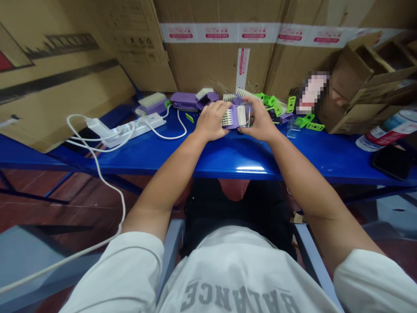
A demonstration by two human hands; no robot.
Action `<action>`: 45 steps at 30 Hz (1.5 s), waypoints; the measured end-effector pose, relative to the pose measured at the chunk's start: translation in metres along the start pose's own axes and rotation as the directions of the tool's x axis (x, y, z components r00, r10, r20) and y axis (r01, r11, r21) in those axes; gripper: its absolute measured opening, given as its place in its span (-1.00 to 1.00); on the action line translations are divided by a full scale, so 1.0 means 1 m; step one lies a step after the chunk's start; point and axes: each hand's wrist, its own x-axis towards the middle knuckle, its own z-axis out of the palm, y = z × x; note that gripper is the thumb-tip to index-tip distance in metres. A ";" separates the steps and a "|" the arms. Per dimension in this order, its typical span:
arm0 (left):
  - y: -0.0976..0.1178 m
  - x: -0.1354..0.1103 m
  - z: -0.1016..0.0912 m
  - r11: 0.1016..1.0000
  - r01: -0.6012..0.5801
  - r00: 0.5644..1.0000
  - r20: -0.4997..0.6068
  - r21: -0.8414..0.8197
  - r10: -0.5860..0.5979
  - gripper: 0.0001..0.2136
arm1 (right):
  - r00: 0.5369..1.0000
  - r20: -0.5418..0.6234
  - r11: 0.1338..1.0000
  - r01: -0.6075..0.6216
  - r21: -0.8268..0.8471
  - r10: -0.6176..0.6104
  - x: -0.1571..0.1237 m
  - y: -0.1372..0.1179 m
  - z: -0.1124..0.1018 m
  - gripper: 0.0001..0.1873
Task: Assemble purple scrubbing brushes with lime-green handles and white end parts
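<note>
Over the blue table [221,161], my left hand [211,120] is closed round the left end of a purple plastic piece with rows of cream pegs [233,114]. My right hand [260,121] curves round its other end, at a cream block and a clear plastic part [248,114]. Exactly where the right fingertips grip is partly hidden. Just behind the hands lie more purple parts [185,100] and cream toothed pieces. Right of my right hand are bright green slotted clips [278,108] and a small clear plastic piece [293,129].
A white power strip [133,128] with cables lies to the left, beside another purple pegged piece [153,103]. Large cardboard boxes [221,65] stand behind. Small open cartons [361,82], a bottle [387,130] and a black phone-like object [392,162] are at right.
</note>
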 end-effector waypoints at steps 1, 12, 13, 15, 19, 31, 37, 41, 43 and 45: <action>0.000 0.000 0.000 1.000 -0.005 1.000 -0.005 -0.002 0.005 -0.14 | 1.000 0.000 1.000 0.001 0.003 -0.001 0.000 -0.001 0.000 0.16; -0.002 0.001 0.003 1.000 -0.019 1.000 0.003 -0.017 0.019 -0.10 | 0.999 0.032 0.999 0.043 -0.008 -0.042 0.000 0.007 0.001 0.22; -0.002 0.001 0.003 1.000 -0.020 1.000 0.005 -0.014 0.020 -0.10 | 0.999 0.034 0.999 0.041 -0.011 -0.041 0.000 0.007 0.001 0.21; -0.002 0.001 0.002 1.000 -0.022 1.000 0.008 -0.005 0.022 -0.12 | 0.999 0.032 0.999 0.032 -0.010 -0.032 0.000 0.005 0.001 0.19; -0.002 0.000 0.002 1.000 -0.024 1.000 0.008 -0.002 0.024 -0.12 | 1.000 0.028 1.000 0.015 -0.007 -0.015 0.000 0.000 0.001 0.15; -0.002 -0.001 0.002 0.998 -0.064 0.998 0.019 0.028 0.064 -0.14 | 0.991 0.026 0.992 0.129 0.015 -0.129 -0.002 0.022 0.008 0.17; -0.005 0.000 0.005 0.996 -0.085 0.996 0.007 0.030 0.085 -0.15 | 0.989 0.029 0.989 0.145 0.030 -0.145 -0.001 0.021 0.006 0.13; -0.008 0.000 0.007 0.994 -0.103 0.995 -0.014 0.031 0.103 -0.16 | 0.986 0.030 0.985 0.165 0.042 -0.167 -0.001 0.021 0.006 0.12; -0.009 0.000 0.008 0.994 -0.108 0.994 -0.018 0.030 0.108 -0.15 | 0.985 0.035 0.985 0.167 0.045 -0.168 -0.001 0.021 0.006 0.10; -0.009 0.000 0.009 0.994 -0.109 0.994 -0.018 0.032 0.110 -0.16 | 0.986 0.039 0.986 0.162 0.049 -0.164 -0.001 0.020 0.007 0.08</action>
